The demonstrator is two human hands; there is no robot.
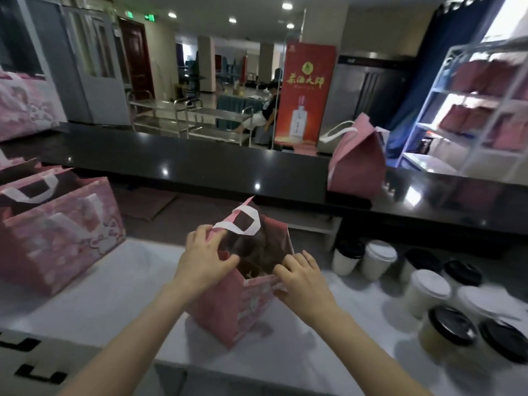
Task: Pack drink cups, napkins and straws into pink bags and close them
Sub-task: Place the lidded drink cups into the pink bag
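Step in hand, as judged: working the mouth of the pink bag (237, 310). Whether the rims are being spread for loading or drawn together for closing cannot be told from one view. The bag stands upright on the white bench (114, 295), near frame centre, mouth open and facing up. The left hand (204, 261) is at the bag's 10 o'clock, fingers curled over the rim just below the white handle (243, 224), grasping it. The right hand (304, 281) is at the 3 o'clock corner, fingertips pinching the near rim. Something brownish sits inside; too blurred to name. To do it well: keep both grips on paper edges only, not on the contents; keep the base flat on the bench so that any cup inside stays upright; bring opposite rims together evenly so the handles meet; crease the side gussets inward. Risk: a one-sided pull would tilt the bag. The bag looks like stiff printed paper, pink with paler pattern, dark inside, flat white loop handle, sharp corners. Lidded cups (428, 292), white and black lids, stand at 3 to 4 o'clock, apart from the bag. More open bags (60, 238) stand at 9 o'clock. A closed bag (357, 164) rests on the dark counter (200, 164) at 1 o'clock.
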